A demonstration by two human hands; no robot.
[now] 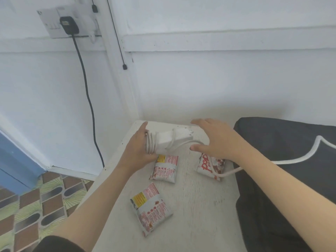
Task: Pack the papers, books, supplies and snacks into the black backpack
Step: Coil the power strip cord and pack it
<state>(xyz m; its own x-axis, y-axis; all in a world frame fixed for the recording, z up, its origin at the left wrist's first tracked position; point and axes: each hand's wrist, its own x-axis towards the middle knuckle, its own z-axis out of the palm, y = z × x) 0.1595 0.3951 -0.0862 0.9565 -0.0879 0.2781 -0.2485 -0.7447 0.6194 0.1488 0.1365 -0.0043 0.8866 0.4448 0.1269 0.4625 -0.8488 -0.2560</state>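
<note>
1. The power strip [169,140] is gripped at its cord-wound end by the left grip [140,148]. The right grip [214,140] is held open just beside the other end, so it's not packed yet.
2. Three snack packs [164,169] are lying on the desk [200,206], unpacked.
3. The backpack [281,188] is parked at the desk's right, with the cord [291,155] draped over it. No papers or books are seen. Probably inside, but that can't be told tbh.

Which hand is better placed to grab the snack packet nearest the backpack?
Right, probably: the right hand is open just above that snack packet, beside the black backpack, while the left hand grips the white power block.
</note>
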